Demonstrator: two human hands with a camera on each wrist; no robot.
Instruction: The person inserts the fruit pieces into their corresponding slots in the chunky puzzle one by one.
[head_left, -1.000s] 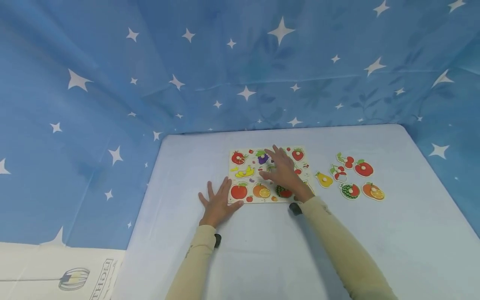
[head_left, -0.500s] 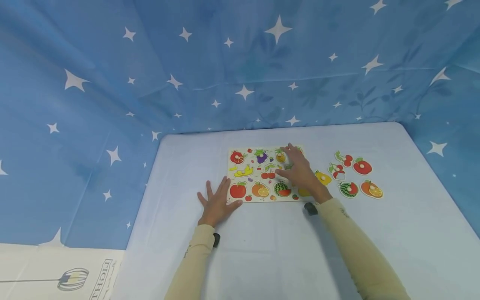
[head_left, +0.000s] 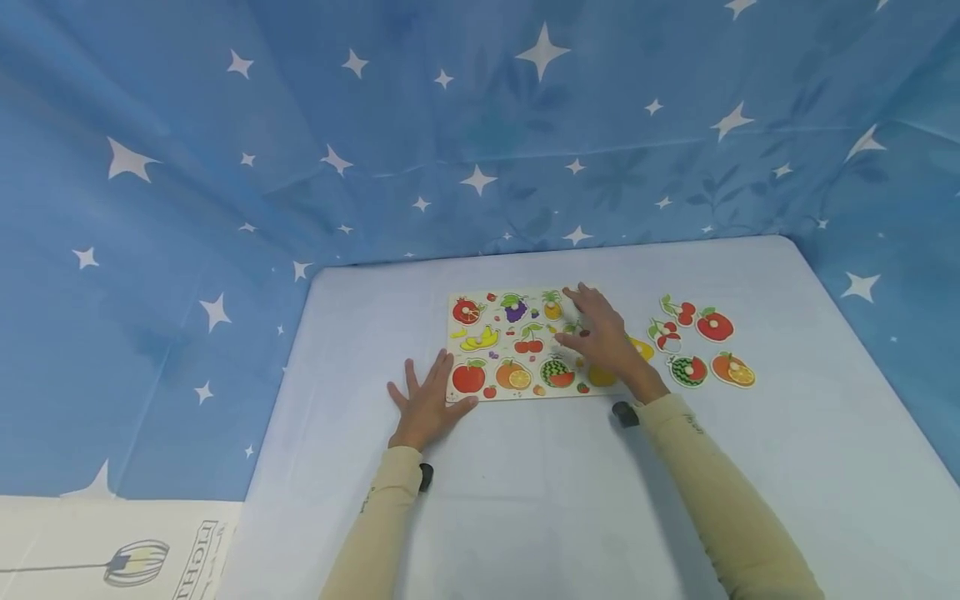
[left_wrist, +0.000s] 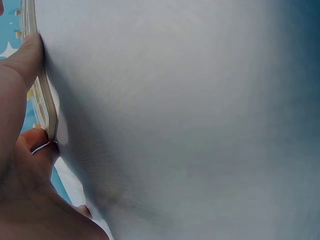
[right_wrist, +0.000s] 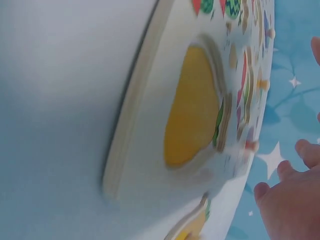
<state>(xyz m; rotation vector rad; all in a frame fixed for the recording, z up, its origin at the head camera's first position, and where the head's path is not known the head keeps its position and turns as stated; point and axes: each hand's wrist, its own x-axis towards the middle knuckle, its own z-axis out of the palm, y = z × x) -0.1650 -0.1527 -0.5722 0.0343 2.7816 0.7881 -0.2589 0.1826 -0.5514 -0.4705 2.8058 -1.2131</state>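
A fruit puzzle board (head_left: 517, 395) lies on the table. My left hand (head_left: 426, 410) rests at its lower left corner, fingers spread; in the left wrist view the thumb (left_wrist: 31, 54) lies along the board's edge. Over the right part of the board hovers my right hand (head_left: 603, 337), fingers loosely bent, holding nothing and hiding some pictures. Knobbed pomegranate (head_left: 466, 311), grape (head_left: 514, 310), pineapple (head_left: 552, 308) and banana (head_left: 480, 339) pieces sit in the board. The right wrist view shows a yellow pear-shaped recess (right_wrist: 192, 110) near one corner.
Right of the board lie several loose pieces: a pear (head_left: 642, 348), cherries (head_left: 686, 314), an apple (head_left: 715, 326), a watermelon (head_left: 688, 371), an orange (head_left: 732, 369) and a red-and-white fruit (head_left: 664, 335). A starry blue curtain (head_left: 480, 125) hangs behind the table.
My right hand has moved right over the board, uncovering the pineapple piece and the cherry picture and covering the strawberry. The left hand stays at the corner; the head view has shifted slightly.
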